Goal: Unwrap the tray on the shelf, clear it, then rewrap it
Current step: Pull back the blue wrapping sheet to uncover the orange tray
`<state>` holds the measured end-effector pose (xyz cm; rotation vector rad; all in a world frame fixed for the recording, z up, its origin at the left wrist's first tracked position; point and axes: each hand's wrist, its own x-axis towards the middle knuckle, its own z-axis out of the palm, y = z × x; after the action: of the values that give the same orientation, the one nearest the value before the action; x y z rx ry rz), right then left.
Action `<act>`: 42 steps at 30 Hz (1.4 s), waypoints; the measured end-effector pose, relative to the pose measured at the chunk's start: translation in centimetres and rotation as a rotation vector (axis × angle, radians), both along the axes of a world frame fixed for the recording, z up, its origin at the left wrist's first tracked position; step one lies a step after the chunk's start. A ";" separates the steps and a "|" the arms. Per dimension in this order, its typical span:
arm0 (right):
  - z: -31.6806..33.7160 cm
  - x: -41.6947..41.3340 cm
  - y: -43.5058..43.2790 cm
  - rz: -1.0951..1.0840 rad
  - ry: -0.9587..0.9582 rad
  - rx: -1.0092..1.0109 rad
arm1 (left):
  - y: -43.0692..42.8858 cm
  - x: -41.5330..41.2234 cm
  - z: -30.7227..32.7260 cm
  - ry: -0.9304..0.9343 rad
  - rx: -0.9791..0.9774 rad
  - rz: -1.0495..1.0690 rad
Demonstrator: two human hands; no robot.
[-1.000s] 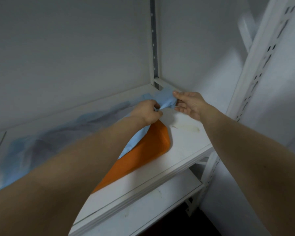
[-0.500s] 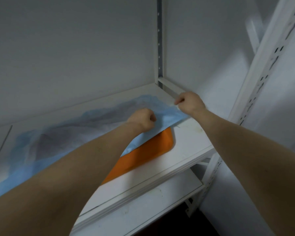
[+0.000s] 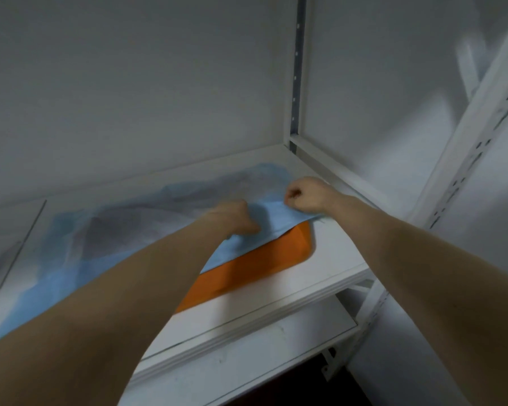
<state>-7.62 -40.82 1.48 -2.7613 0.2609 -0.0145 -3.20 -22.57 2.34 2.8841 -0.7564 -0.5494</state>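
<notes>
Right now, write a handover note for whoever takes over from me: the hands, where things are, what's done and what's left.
The left hand grips the blue wrap on top of the tray.
The right hand pinches the wrap's edge towards the back right.
The orange tray lies flat on the white shelf, mostly under the wrap; its front edge and right corner are bare.
Done: the wrap covers most of the tray; whether it was cleared is hidden.
Left: if rewrapping, probably cover the bare edge and tuck in.

grey wall (image 3: 129,83), white slotted upright (image 3: 464,159), dim light.
</notes>
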 end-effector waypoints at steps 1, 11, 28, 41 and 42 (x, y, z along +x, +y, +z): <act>-0.1 0.2 -0.1 -0.033 0.056 -0.017 | 0.2 0.0 -0.1 0.021 0.019 0.000; -0.4 3.3 0.6 -0.133 0.059 -0.217 | 0.7 2.0 -0.5 -0.070 0.002 0.012; 1.2 5.7 1.4 -0.278 0.477 0.094 | 0.7 4.4 -0.6 -0.217 -0.130 0.078; 0.3 4.8 -5.1 -0.424 0.050 0.084 | -2.0 7.3 -1.5 -0.329 -0.051 0.017; -0.1 5.2 -5.5 -0.424 0.043 0.076 | -2.2 7.8 -1.6 -0.328 -0.033 0.025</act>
<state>-2.43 -46.30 1.37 -2.5810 0.8343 -0.0538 4.63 -24.73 0.70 2.9838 -0.7571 -0.0574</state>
